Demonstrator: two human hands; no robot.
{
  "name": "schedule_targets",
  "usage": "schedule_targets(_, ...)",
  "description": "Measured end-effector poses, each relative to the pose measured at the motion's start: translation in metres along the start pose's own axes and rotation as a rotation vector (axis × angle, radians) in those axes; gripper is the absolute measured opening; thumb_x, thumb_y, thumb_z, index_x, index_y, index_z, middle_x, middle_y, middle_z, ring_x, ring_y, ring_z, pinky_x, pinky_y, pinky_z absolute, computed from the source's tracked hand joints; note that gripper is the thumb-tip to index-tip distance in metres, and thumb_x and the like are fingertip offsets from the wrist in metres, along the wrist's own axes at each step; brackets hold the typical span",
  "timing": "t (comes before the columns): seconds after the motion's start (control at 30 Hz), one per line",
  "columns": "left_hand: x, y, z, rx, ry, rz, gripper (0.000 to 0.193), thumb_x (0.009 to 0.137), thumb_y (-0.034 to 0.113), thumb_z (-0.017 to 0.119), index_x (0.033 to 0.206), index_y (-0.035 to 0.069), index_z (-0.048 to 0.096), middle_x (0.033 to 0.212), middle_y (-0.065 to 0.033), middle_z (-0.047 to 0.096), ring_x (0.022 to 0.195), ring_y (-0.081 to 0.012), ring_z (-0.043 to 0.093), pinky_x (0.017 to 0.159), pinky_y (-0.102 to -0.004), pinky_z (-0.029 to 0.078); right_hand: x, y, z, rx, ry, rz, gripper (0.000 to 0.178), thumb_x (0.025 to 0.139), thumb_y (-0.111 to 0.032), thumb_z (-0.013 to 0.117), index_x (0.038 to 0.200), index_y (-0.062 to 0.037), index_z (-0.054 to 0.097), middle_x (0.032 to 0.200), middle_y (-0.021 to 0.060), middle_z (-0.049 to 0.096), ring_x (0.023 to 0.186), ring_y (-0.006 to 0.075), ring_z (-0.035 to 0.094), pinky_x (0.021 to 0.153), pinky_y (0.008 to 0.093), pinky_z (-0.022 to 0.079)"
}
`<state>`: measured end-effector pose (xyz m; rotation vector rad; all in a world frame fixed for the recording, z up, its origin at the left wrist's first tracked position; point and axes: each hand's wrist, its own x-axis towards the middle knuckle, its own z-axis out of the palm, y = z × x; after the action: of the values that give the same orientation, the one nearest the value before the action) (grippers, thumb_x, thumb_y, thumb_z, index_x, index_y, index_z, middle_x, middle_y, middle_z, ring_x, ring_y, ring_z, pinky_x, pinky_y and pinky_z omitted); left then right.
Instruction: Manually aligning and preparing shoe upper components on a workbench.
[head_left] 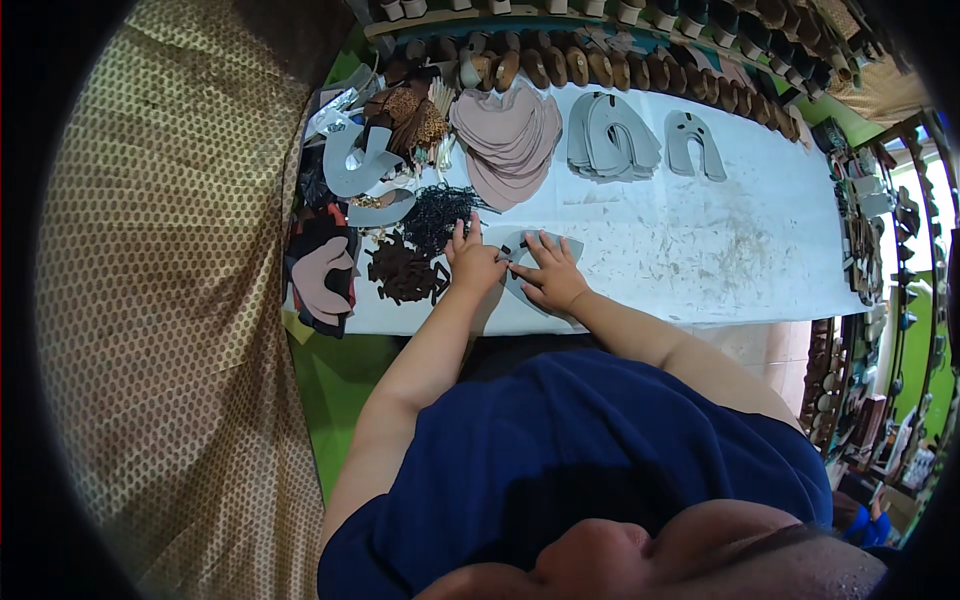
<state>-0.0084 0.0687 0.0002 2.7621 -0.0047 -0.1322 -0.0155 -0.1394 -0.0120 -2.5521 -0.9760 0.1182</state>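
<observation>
Touching the grey curved piece (574, 246) right of the black tangled pile (438, 216), right hand (556, 279) splays flat, left hand (474, 266) half-spread, grip on dark tab (505, 251) unclear; uneven thumb pressure could skew it.

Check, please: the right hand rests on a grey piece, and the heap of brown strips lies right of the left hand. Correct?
No: the head view shows the heap of brown strips left of the left hand; the right hand rests on a grey piece.
</observation>
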Motion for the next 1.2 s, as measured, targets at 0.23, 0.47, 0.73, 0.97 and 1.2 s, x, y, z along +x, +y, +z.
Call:
schedule_targets(0.23, -0.006, 0.003, 0.003, -0.08, 0.003, 0.056, 0.016, 0.069, 0.026, 0.081, 0.081, 0.015, 0.078, 0.162, -0.0103, 0.025, 0.145, -0.0427, 0.02, 0.112, -0.0528, 0.024, 0.003, 0.0, 0.0, -0.024, 0.005, 0.011, 0.044, 0.085, -0.031, 0.059, 0.128, -0.0353, 0.065, 0.157, 0.0153, 0.03, 0.147, 0.0399, 0.022, 0.115, 0.0644, 0.016)
schedule_targets(0.47, -0.007, 0.002, 0.008, -0.155, 0.036, 0.077, 0.011, 0.068, 0.02, 0.08, 0.078, 0.016, 0.077, 0.16, -0.0059, 0.031, 0.145, -0.042, 0.023, 0.111, -0.0539, 0.025, 0.004, 0.0, 0.001, -0.038, -0.002, 0.017, 0.044, 0.083, -0.03, 0.058, 0.126, -0.0329, 0.066, 0.157, 0.0155, 0.031, 0.147, 0.0401, 0.022, 0.116, 0.0642, 0.017)
schedule_targets(0.73, -0.004, 0.009, 0.0, -0.193, 0.066, 0.179, 0.018, 0.065, 0.013, 0.075, 0.08, 0.023, 0.078, 0.16, -0.0127, 0.03, 0.146, -0.0422, 0.02, 0.113, -0.0532, 0.024, 0.004, -0.001, -0.004, -0.032, -0.06, 0.028, 0.033, 0.083, -0.031, 0.057, 0.109, -0.0211, 0.074, 0.158, 0.0176, 0.028, 0.147, 0.0412, 0.02, 0.116, 0.0631, 0.017)
schedule_targets(0.97, -0.01, 0.005, -0.014, -0.065, -0.036, 0.097, 0.03, 0.063, 0.021, 0.079, 0.092, 0.026, 0.079, 0.162, -0.0202, 0.017, 0.146, -0.0454, 0.015, 0.114, -0.0523, 0.021, -0.001, -0.002, -0.004, -0.001, 0.014, 0.027, 0.034, 0.085, -0.038, 0.059, 0.111, -0.0225, 0.073, 0.161, 0.0159, 0.022, 0.149, 0.0408, 0.015, 0.114, 0.069, 0.012)
schedule_targets(1.2, -0.011, 0.003, 0.002, -0.074, 0.063, 0.077, 0.019, 0.072, 0.022, 0.077, 0.09, 0.021, 0.079, 0.161, -0.0189, 0.021, 0.145, -0.0455, 0.018, 0.113, -0.0565, 0.022, -0.001, -0.004, -0.008, 0.024, 0.022, 0.004, 0.039, 0.085, -0.039, 0.061, 0.122, -0.026, 0.068, 0.162, 0.0149, 0.02, 0.149, 0.0403, 0.013, 0.112, 0.0712, 0.01)
